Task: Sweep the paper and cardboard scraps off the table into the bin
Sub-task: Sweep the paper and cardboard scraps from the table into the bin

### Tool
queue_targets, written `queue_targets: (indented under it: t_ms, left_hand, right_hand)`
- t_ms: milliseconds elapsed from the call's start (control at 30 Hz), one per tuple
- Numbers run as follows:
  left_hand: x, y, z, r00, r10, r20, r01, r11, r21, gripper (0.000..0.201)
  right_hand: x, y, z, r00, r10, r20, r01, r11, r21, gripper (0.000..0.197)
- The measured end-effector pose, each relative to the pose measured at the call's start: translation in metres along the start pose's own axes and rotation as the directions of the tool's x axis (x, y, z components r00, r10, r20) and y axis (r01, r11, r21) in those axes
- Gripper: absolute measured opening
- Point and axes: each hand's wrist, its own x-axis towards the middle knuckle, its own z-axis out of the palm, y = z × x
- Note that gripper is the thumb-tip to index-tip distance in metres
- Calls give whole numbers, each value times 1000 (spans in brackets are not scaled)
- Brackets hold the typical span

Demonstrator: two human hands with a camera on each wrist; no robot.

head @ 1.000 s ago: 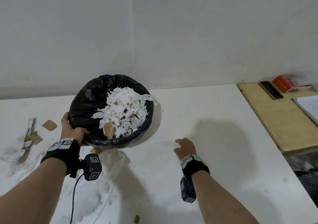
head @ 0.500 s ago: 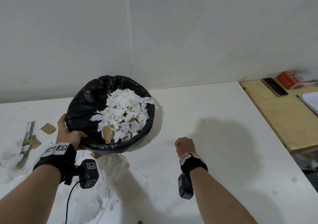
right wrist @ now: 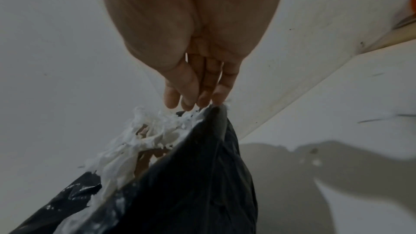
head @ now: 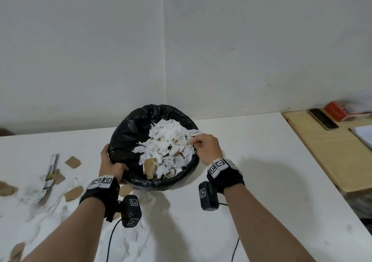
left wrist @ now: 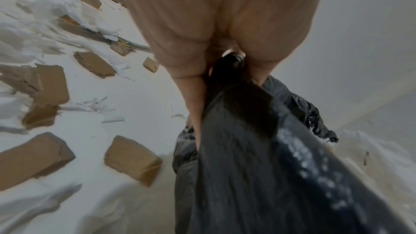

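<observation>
The bin (head: 128,133), lined with a black bag, stood on the white bench (head: 251,181) near the wall, heaped with torn white paper and a few brown cardboard pieces. The left hand (head: 109,165) gripped the bin's near-left rim, its thumb over the bag's edge and its fingers (left wrist: 191,95) curled round the outside of the black plastic, as the left wrist view showed. The right hand (head: 205,147) was at the right rim, its fingers (right wrist: 191,93) bent down together with their tips touching the bag's edge and the paper (head: 169,147) piled against it; whether they pinched a scrap or only pressed on it could not be told. On the bench to the left of the bin lay more shredded white paper (head: 30,201) and scattered cardboard scraps (head: 72,162), some of them just beside the left wrist, along with a long folded strip (head: 52,169). In the left wrist view several cardboard pieces (left wrist: 133,157) lay flat on the bench close to the bin. To the far right a wooden board (head: 332,151) carried a phone (head: 323,119), a red box (head: 340,110) and a white sheet (head: 362,135).
</observation>
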Motion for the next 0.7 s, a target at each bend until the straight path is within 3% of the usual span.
queue_targets:
  t_ms: [233, 333, 533, 700]
  left_hand:
    - [-14, 11, 27, 998, -1, 68, 6, 997, -73, 95]
    - [-14, 11, 50, 996, 3, 90, 1, 999, -41, 97]
    - [-8, 7, 98, 991, -21, 135, 16, 999, 42, 95]
    - [5, 13, 119, 990, -23, 138, 12, 997, 78, 90]
  right_hand:
    - [-14, 25, -55, 954, 30, -299, -35, 999, -10, 38]
    - [-15, 71, -86, 920, 159, -359, -180, 983, -25, 29]
    - [-17, 189, -110, 848, 476, -235, -515, 843, -152, 28]
    - [4, 228, -96, 869, 488, -77, -483, 807, -338, 44]
